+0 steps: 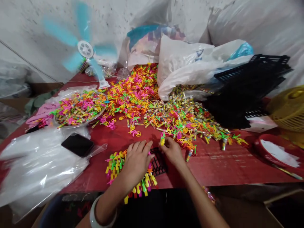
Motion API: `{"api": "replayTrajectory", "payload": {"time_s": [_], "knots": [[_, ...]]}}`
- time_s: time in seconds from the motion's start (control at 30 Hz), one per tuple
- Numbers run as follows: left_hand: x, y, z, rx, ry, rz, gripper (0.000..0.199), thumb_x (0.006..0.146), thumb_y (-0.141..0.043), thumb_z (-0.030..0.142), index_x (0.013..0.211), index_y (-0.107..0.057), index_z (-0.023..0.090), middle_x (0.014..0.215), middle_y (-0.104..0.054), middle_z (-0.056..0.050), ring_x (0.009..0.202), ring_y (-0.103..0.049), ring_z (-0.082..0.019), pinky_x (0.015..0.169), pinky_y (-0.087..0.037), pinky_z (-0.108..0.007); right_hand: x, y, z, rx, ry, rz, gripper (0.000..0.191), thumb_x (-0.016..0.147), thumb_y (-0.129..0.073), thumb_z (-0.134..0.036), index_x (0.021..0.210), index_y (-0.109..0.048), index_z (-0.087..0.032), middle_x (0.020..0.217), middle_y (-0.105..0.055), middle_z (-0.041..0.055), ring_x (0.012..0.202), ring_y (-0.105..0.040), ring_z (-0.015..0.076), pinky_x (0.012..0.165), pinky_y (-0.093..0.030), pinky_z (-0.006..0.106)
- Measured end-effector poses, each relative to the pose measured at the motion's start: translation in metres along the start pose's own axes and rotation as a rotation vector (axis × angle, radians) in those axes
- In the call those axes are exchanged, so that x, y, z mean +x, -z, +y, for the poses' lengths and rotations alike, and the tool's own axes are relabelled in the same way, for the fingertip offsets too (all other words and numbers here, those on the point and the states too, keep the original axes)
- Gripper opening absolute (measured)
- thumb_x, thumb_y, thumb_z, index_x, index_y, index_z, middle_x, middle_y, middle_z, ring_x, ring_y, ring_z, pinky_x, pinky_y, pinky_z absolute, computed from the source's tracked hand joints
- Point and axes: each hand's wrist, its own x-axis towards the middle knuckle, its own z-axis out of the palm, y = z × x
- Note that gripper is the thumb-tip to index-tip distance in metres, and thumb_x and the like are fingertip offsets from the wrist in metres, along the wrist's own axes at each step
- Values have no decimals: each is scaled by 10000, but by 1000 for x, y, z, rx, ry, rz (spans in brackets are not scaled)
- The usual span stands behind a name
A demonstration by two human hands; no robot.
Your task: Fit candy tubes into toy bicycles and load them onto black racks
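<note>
My left hand (136, 163) lies palm down, fingers stretched out, over rows of small coloured plastic pieces (116, 163) that look like whistles or toy clips. These stand in a black slatted rack (158, 161), whose bare right end shows beside the hand. To the right, my right hand (173, 151) pinches a small yellow and green plastic piece (162, 140) between thumb and fingertips, just above the table. Past my hands spreads a heap of bright plastic pieces (135, 91), mixed on the right with small candy-filled tubes (175, 109).
A clear bowl (95, 118) of mixed pieces sits left. Plastic bags (45, 158) with a black phone (78, 144) lie nearer. A blue fan (85, 49) spins behind. At right are black crates (258, 66), a red basin (263, 152) and a yellow basket (289, 107).
</note>
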Motion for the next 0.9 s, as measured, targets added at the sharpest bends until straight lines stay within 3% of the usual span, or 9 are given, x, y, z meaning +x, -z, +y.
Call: {"api": "replayTrajectory", "payload": {"time_s": [0.13,0.27,0.37,0.5,0.6,0.7,0.9], "knots": [[1,-1,-2,31,-40,8,335,946,-447,318,1210,-593,173,1255,-600,-132,1120,-544,-278,913,-447,-442,-51,2,5,480,-107,-192,276,728,-647,-424,853,-526,-211,652,-637,-15,550,-622,174,521,-518,287],[3,0,-2,22,-59,-3,358,952,-418,326,1210,-597,153,1251,-600,-151,1114,-544,-300,894,-454,-465,-91,-9,7,608,-202,-329,303,757,-655,-479,838,-526,-217,519,-572,-57,421,-553,140,438,-475,249],[3,-1,-2,12,-59,2,360,954,-409,341,1208,-598,169,1247,-602,-144,1116,-545,-292,906,-446,-469,-101,-15,10,506,-131,-264,236,806,-619,-444,826,-551,-219,522,-551,-55,390,-518,131,391,-432,231],[2,0,-2,-40,-64,42,345,955,-404,288,1236,-584,204,1366,-518,-138,1257,-447,-303,978,-389,-496,-101,-13,14,211,193,-145,69,846,-519,-218,833,-587,-217,733,-633,23,647,-630,175,600,-513,267],[-4,3,3,-134,-212,-3,305,952,-420,286,1183,-618,271,1387,-520,-64,1332,-366,-290,1069,-256,-551,-104,-13,16,63,338,-105,293,743,-448,-32,939,-581,-205,846,-641,55,778,-644,196,672,-512,277],[-9,4,7,-215,-287,-92,284,954,-427,355,1066,-669,259,1295,-608,-31,1315,-396,-273,1112,-153,-568,-108,-15,14,-18,346,-96,431,682,-432,28,1027,-551,-201,890,-634,55,787,-641,192,656,-505,264],[-8,1,7,-262,-221,-105,279,956,-431,342,1008,-682,230,1280,-619,-39,1294,-431,-267,1112,-164,-558,-109,-18,9,-62,280,-121,421,687,-444,38,1019,-542,-202,893,-616,53,797,-631,196,674,-511,276]]}}
